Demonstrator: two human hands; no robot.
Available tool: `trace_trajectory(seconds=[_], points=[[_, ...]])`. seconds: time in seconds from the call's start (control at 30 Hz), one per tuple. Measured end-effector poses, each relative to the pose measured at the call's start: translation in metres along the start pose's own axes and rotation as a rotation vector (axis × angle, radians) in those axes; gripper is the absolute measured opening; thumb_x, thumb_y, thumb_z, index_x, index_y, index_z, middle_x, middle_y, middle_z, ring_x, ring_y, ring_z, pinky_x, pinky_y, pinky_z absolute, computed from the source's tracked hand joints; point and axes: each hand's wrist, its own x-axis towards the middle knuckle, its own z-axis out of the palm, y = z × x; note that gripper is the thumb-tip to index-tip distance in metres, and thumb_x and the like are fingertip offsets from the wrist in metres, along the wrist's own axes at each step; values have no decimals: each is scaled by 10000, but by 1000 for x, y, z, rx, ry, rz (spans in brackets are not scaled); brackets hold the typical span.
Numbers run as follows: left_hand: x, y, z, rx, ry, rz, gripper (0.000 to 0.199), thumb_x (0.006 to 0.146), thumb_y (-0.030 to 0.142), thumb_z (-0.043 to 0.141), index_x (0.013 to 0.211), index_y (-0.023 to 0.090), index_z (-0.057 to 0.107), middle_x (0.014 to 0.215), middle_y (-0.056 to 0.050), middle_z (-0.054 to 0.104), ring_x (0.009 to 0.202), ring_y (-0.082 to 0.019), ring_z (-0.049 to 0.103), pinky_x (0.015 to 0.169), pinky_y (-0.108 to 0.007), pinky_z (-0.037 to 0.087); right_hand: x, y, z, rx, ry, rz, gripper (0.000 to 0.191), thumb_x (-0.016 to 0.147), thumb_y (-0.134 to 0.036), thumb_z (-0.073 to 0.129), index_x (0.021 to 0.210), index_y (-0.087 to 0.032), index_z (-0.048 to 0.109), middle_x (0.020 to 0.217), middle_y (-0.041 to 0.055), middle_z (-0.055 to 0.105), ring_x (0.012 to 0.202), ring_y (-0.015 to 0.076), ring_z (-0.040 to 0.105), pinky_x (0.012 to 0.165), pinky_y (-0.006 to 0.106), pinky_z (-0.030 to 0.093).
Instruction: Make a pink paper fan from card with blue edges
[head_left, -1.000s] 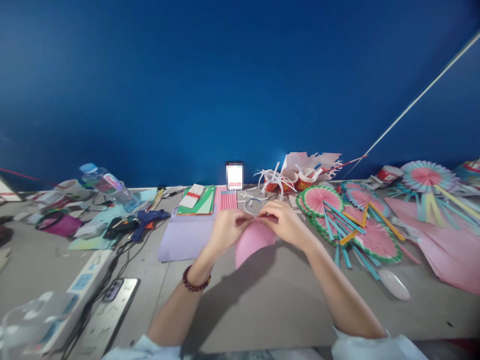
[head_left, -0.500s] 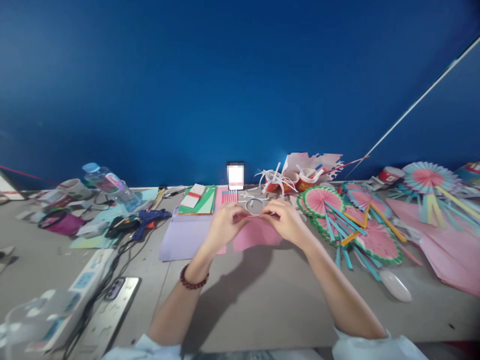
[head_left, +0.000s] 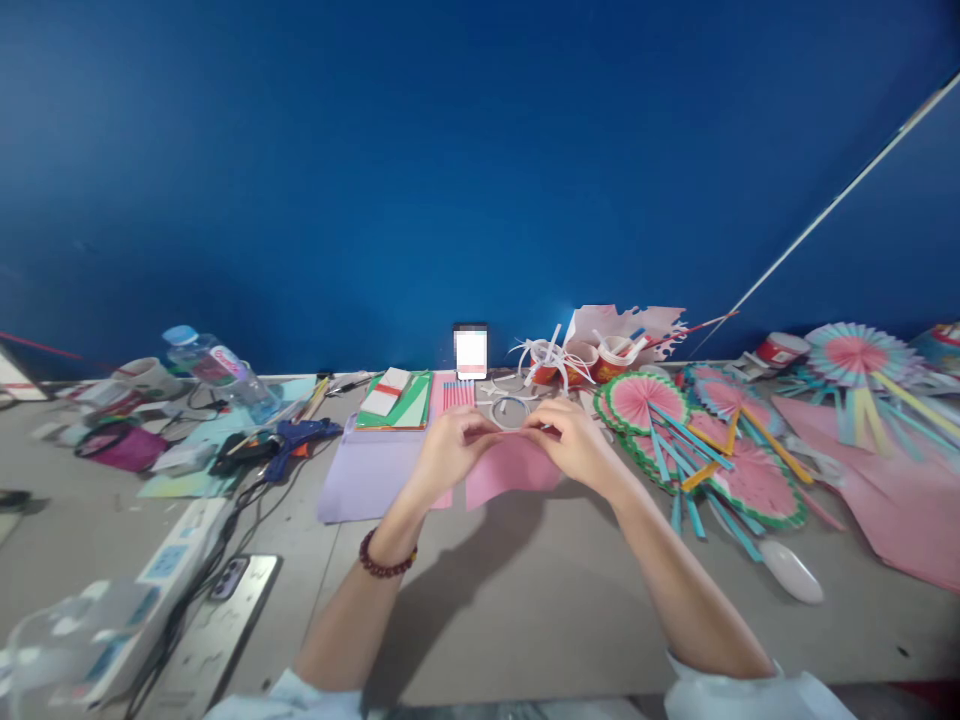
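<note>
A sheet of pink paper (head_left: 513, 471) hangs between my two hands, its lower edge curling down toward the table. My left hand (head_left: 455, 440), with a dark beaded bracelet on the wrist, pinches the top edge on one side. On the other side my right hand (head_left: 568, 440) pinches the same edge between thumb and fingers. The edge between them looks folded over in a narrow band. Just behind the hands lies a clear ring-shaped roll, perhaps tape (head_left: 509, 412). Lilac paper (head_left: 367, 475) lies to the left of my left hand.
Folded watermelon-pattern paper fans (head_left: 754, 482) and a white spoon-like piece (head_left: 790, 572) lie at right. To the left are a blue glue gun (head_left: 289, 445), a power strip (head_left: 161, 590), a phone (head_left: 225, 625) and a water bottle (head_left: 221, 368). Paper cups (head_left: 581, 360) stand along the blue wall.
Both hands stay almost where they were, still pinching the pink paper's top edge. The lower part of the sheet has shifted very slightly.
</note>
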Motion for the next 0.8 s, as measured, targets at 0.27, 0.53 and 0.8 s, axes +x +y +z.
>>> trace_trajectory(seconds=[0.27,0.53,0.8], points=[[1,-5,7,31,31,82,103,812,182,658,717,185,698,706,-22,626,714,-148,568,642,-248,421,0,-2,-4,-4,-71,-3,59,831,-217,646,781,-195,667,790,30,664,789,176,585,732,298,424],[-1,0,13,10,46,80,82,810,191,656,752,182,714,727,-40,618,734,-163,578,626,-249,435,0,-9,-1,5,-90,-3,83,854,-221,621,787,-194,662,757,24,641,768,170,574,704,282,411],[1,4,2,-227,-4,-34,162,789,224,670,942,188,710,956,-71,713,878,-194,660,786,-300,530,-1,-6,-8,1,-81,66,116,867,-171,583,775,-189,651,774,19,623,766,159,570,684,265,401]])
